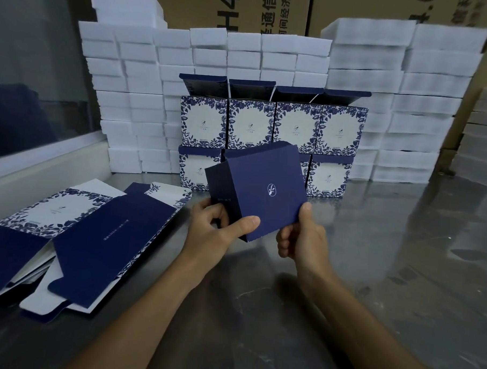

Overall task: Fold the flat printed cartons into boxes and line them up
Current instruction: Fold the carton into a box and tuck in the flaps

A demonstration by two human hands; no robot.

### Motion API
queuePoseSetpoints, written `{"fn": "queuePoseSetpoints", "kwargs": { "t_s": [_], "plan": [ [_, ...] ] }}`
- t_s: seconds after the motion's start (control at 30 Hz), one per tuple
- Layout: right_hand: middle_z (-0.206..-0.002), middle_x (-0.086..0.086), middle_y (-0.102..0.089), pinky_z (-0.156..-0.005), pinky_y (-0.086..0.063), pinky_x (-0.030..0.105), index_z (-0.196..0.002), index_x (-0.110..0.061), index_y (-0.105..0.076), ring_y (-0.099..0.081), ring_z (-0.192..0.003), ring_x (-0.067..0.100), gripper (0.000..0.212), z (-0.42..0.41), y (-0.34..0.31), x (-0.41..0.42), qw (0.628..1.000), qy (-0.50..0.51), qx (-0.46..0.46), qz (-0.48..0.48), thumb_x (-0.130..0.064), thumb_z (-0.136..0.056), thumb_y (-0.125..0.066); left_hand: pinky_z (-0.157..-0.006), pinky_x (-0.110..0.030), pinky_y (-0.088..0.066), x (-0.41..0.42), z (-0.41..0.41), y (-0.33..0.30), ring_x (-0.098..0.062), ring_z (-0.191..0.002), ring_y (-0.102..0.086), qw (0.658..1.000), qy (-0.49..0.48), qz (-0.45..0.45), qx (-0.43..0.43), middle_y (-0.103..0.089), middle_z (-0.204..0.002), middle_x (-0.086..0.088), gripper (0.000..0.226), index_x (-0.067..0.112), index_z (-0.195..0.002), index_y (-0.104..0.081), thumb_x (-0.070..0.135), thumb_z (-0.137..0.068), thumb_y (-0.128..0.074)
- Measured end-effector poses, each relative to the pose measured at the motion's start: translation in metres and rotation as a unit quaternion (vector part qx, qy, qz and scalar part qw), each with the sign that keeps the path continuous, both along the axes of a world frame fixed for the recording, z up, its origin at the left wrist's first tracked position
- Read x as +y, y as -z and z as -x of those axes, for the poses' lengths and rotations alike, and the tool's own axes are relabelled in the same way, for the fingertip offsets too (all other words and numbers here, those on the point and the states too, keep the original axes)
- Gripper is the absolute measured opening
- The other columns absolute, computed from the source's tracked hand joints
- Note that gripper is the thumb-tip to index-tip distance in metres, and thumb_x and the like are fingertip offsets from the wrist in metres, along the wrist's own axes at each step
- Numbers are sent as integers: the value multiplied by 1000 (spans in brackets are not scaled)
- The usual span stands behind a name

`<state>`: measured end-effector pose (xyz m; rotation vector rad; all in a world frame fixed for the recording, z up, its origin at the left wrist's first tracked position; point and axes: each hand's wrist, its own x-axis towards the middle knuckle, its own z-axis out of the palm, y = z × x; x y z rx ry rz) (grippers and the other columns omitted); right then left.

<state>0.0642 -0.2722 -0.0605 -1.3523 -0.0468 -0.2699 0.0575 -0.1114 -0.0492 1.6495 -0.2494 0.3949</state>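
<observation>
Both hands, left hand point(216, 227) and right hand point(301, 237), pinch a navy carton point(261, 190) above the shiny steel bench point(372, 273); white foam blocks point(135, 76) and brown shipping cartons point(244, 11) line its far edge.

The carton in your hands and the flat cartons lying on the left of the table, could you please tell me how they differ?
The held carton is opened into a box shape; the flat cartons lie collapsed. The held carton is lifted off the table, gripped by the left hand and right hand; the flat cartons rest untouched in an overlapping pile. Both share navy panels.
</observation>
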Motion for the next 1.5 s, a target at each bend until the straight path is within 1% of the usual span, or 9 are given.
{"fn": "queuePoseSetpoints", "kwargs": {
  "t_s": [0.17, 0.27, 0.37, 0.57, 0.8, 1.0, 1.2, 1.33, 1.5],
  "plan": [
    [-45, -1, -45, -42, -34, 21, -42, -21, -47, -38, -40, 11, 64, -3, -3, -4, 1000, 21, 3, 13, -43, -102, -51, -53, -26, -43, 14, -8, 1, -14, -69, -58, 996, -4, 70, 52, -60, -77, -12, 81, -10, -90, -57, 57, -48, -74],
    [-49, -3, -42, -45, -31, 24, -57, -19, -45, -35, -44, 11, 50, -6, -3, -11, 997, 74, 10, -34, -44, -98, -60, -53, -28, -41, 21, -12, 1, -13, -65, -58, 982, 13, 144, 124, -66, -74, 3, 59, 17, -89, -69, 59, -47, -74],
    [-74, -4, -62, -53, -42, 21, -82, -19, -57, -54, -59, 6, 32, -7, -1, -13, 996, 82, 4, 32, -48, -89, -68, -49, -28, -36, 22, -12, -1, -17, -61, -56, 965, 71, 196, 159, -62, -74, 0, 60, 21, -96, -65, 59, -52, -74],
    [-115, -1, -75, -78, -61, 38, -152, -43, -23, -74, -99, 17, 117, -6, -6, -13, 997, -67, -4, -39, -51, -52, -85, -67, -46, -56, 22, -11, 1, -36, -94, -67, 931, 115, 277, 206, -69, -114, -20, 68, 10, -124, -63, 51, -70, -69],
    [-121, -9, -59, -66, -58, 20, -132, -49, -39, -72, -90, 6, 94, 6, -6, -9, 992, -36, -88, 89, -39, -54, -90, -64, -40, -61, 17, -14, -6, -20, -81, -72, 941, -58, 309, 122, -68, -107, -10, 39, 16, -111, -49, 30, -85, -73],
    [-95, 26, -64, -64, -54, 45, -108, -29, -47, -54, -62, 22, 46, 6, -1, -3, 984, 1, -111, 140, -11, -83, -80, -68, -41, -54, 23, -14, -10, -24, -80, -63, 941, -163, 292, 46, -67, -96, -14, 19, 23, -84, -57, 23, -84, -76],
    [-84, 6, -69, -57, -55, 38, -95, -37, -48, -61, -61, 26, 43, -1, 9, 0, 975, 29, -132, 177, -15, -82, -83, -78, -40, -55, 23, -11, -15, -20, -85, -66, 940, -157, 302, -7, -72, -85, -1, 11, 20, -80, -74, 23, -88, -66],
    [-80, 14, -67, -62, -54, 47, -94, -38, -48, -65, -66, 37, 39, -1, 15, 5, 963, 17, -152, 223, -20, -83, -81, -91, -34, -55, 10, -4, -12, -10, -106, -64, 976, -130, 170, -47, -67, -116, 3, 42, 33, -106, -69, 53, -70, -74],
    [-78, 10, -61, -56, -52, 38, -102, -35, -52, -60, -61, 29, 30, 4, 16, 9, 946, -48, -190, 258, -21, -86, -72, -66, -1, -46, 5, -4, -4, 26, -89, -48, 973, -191, 91, -86, -30, -131, 6, 76, 38, -119, -49, 56, -54, -85]
  ]
}}
